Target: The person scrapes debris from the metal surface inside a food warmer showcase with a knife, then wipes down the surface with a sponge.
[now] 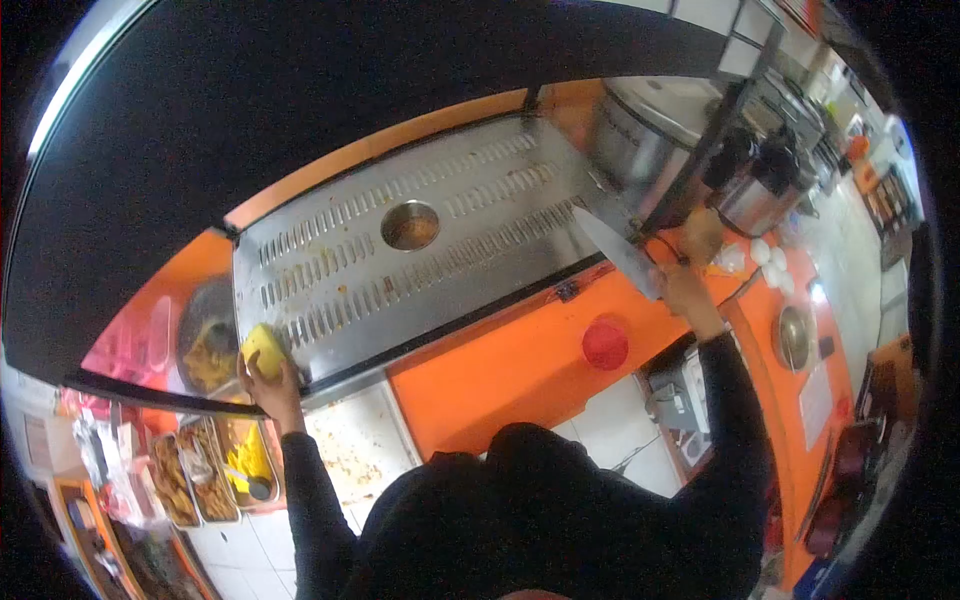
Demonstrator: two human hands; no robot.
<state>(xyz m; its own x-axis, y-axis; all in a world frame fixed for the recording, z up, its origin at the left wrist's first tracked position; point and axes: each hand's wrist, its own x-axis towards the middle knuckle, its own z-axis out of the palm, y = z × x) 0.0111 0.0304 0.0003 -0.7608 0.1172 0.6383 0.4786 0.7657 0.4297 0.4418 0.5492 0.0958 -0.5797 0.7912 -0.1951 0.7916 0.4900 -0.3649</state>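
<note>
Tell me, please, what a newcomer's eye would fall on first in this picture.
Probably the broad slotted metal panel across the middle, with its round opening. Next would come the large knife in the right hand, its blade pointing towards the panel's right end, and the yellow item in the left hand at the near left corner.

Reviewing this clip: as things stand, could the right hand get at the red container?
Probably, though not with a free grip: the right hand is closed on a knife. The red container sits close by on the orange counter, with nothing visible between them.
</note>
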